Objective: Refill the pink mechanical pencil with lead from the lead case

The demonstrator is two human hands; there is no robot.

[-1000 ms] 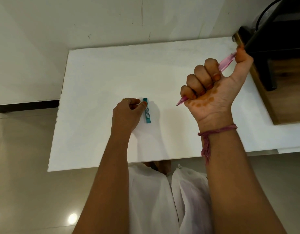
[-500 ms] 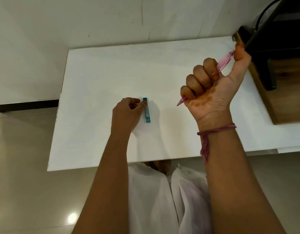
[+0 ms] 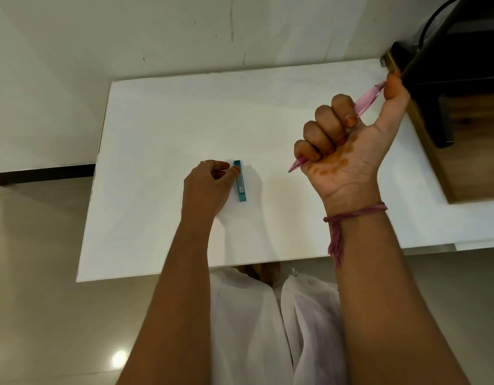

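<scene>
The pink mechanical pencil (image 3: 368, 100) is gripped in the fist of my right hand (image 3: 348, 145), raised above the white table (image 3: 170, 112). Its tip points down-left and my thumb rests on its top end. A teal lead case (image 3: 240, 181) lies flat on the table near the middle. My left hand (image 3: 208, 187) rests on the table just left of the case, with the thumb tip touching the case's upper left edge. The fingers are loosely curled and not closed around the case.
A dark stand with a black cable (image 3: 446, 65) sits on a wooden surface (image 3: 474, 151) at the right edge. The table's near edge (image 3: 184, 273) is just above my lap. Wall (image 3: 184, 31) runs behind the table.
My right thumb dipped slightly on the pencil's top end and came back up. The left hand and lead case have stayed in place.
</scene>
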